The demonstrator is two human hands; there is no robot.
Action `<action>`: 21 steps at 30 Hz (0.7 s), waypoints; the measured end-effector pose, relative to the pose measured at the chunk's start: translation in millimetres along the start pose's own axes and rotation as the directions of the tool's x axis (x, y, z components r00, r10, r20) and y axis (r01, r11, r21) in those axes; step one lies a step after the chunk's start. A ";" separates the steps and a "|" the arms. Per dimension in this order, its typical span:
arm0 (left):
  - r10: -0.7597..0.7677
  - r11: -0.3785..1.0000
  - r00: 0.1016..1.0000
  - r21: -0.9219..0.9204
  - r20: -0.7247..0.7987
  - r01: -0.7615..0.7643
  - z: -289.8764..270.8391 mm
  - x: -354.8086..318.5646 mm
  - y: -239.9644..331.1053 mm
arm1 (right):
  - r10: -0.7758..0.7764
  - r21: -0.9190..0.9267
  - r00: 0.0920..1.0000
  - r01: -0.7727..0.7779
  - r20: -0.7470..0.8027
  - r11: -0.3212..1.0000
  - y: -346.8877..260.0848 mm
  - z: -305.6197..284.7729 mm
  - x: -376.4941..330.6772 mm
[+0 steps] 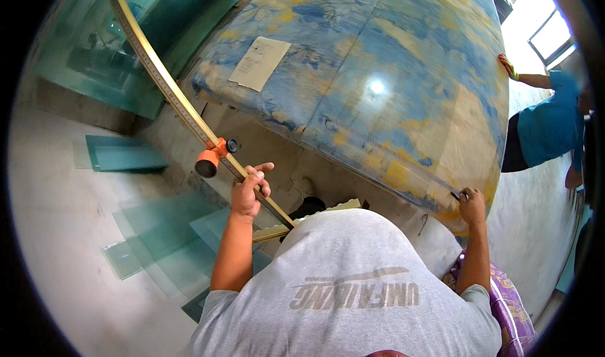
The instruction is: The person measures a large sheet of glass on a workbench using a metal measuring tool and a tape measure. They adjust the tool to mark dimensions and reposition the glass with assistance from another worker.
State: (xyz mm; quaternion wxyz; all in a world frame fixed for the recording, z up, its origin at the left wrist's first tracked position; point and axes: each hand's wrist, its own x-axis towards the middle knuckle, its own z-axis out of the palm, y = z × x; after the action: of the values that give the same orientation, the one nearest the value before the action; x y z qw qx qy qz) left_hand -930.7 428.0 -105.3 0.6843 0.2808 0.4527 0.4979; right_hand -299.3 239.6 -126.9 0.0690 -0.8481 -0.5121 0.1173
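My left hand (249,193) is closed round a long brass-coloured ruler (165,86) with a graduated scale, its index finger stretched out to the right. An orange sliding fitting with dark round knobs (214,157) sits on the ruler just above that hand. The ruler slants from the upper left down toward my shirt. My right hand (472,207) pinches a short, dark pen-like tool (456,196) at the near right edge of the table (277,73). Its exact kind is hard to make out. A clear glass sheet (378,139) lies on the table's blue-and-yellow mottled cover, with a faint graduated strip showing on it.
A written paper sheet (259,63) lies on the table. Glass panes (151,234) lie on the floor at left, near a small glass stack (123,153); large panes (145,35) lean behind. A purple sack (509,306) is at lower right. Another person (548,127) in blue touches the table's right edge.
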 end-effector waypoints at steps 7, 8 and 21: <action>-0.044 0.997 0.999 -0.066 -0.018 0.042 -4.6 2.2 -6.5 | 0.094 0.000 0.996 -0.094 -0.004 0.996 -70.5 49.8 26.1; -0.043 0.996 0.999 -0.074 -0.021 0.042 -4.8 1.1 -6.9 | 0.104 -0.009 0.994 -0.104 -0.015 0.995 -67.7 54.1 29.6; -0.044 0.999 0.999 -0.027 0.021 0.045 -7.9 0.4 -9.7 | 0.221 -0.088 0.972 -0.228 -0.078 0.970 -13.0 68.5 35.5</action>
State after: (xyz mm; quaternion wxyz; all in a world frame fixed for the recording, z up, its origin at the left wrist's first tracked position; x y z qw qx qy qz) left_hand -933.6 424.5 -117.0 0.7034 0.2663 0.4451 0.4859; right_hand -312.9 276.9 -194.3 0.0317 -0.9064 -0.4154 0.0705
